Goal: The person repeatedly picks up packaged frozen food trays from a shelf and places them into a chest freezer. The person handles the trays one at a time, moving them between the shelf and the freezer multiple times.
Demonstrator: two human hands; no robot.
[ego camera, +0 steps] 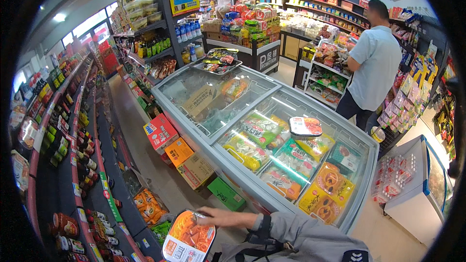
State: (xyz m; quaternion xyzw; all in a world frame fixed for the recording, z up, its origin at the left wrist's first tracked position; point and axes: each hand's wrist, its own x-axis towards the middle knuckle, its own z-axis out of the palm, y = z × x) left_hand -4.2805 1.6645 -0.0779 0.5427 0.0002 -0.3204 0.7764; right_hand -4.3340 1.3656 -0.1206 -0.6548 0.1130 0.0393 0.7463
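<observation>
One hand (213,217), reaching in from the lower right on a grey sleeve, grips the edge of a packaged food tray (191,236) with a printed lid; by the arm's side it looks like my right hand. The tray is held over the aisle floor, beside the shelves. My left hand is out of view. A similar packaged food tray (305,126) lies on the glass top of a chest freezer (214,142). Through the glass show bagged frozen foods (261,129) and yellow boxes (327,180).
Stocked shelves (78,153) with jars (66,224) run along the left. Cartons (194,170) stand on the floor against the freezer. A person (376,58) in a light blue shirt stands beyond it. A small white freezer (415,185) is at the right.
</observation>
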